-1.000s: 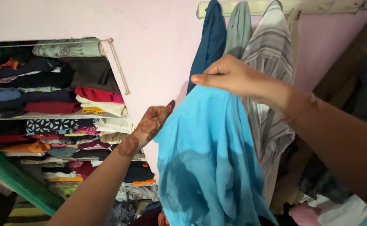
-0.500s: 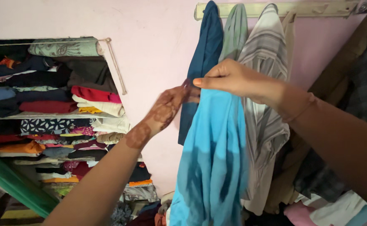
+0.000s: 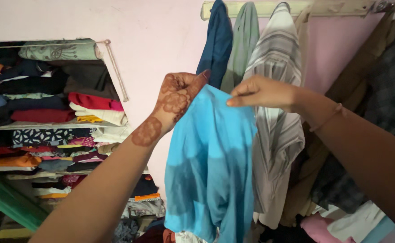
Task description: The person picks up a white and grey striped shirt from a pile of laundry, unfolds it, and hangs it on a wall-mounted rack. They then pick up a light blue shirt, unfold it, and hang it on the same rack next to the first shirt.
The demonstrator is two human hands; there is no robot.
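Observation:
A bright blue cloth (image 3: 211,166) hangs in front of me, held up by both hands at its top edge. My left hand (image 3: 177,96), marked with brown henna patterns, pinches the cloth's upper left corner. My right hand (image 3: 262,93) pinches the top edge a little to the right, with a thin band on that wrist. The top edge is stretched between the two hands and the rest drapes down in folds.
A wall rack (image 3: 296,6) above carries a dark blue garment (image 3: 217,42), a grey-green one (image 3: 242,45), a striped shirt (image 3: 276,112) and brown clothes (image 3: 364,90). At left, shelves (image 3: 49,126) hold stacked folded clothes. A green pole (image 3: 4,198) leans at lower left.
My left hand rose from below, reached the cloth's top and took hold of its corner. My right hand dropped slightly and the two hands moved apart, spreading the top edge.

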